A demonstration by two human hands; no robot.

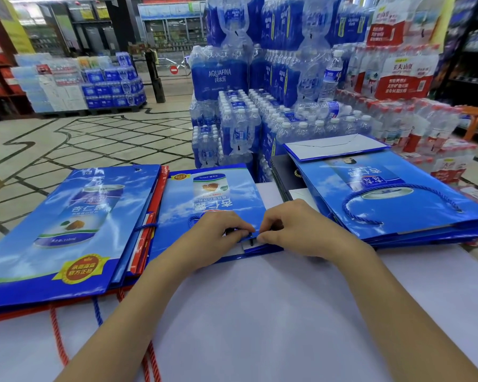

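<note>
View over the worker's arms. A glossy blue paper carrier bag [213, 194] lies folded flat at the centre of the white desk [260, 312], its mouth toward the person. Its face is printed with sky and clouds, a drinks can and white Chinese characters, all upside down from this side. A loop of blue twisted cord [190, 220] shows beside the left hand [221, 230]. The left hand and the right hand [290, 230] meet at the bag's near rim, fingers curled and pinching the paper on either side of a short dark cord tip [251, 240]. A stack of similar blue bags [66, 230] lies just to the left and another stack [384, 194] to the right. Shrink-wrapped packs of bottled water [240, 128] stand behind the desk.
</note>
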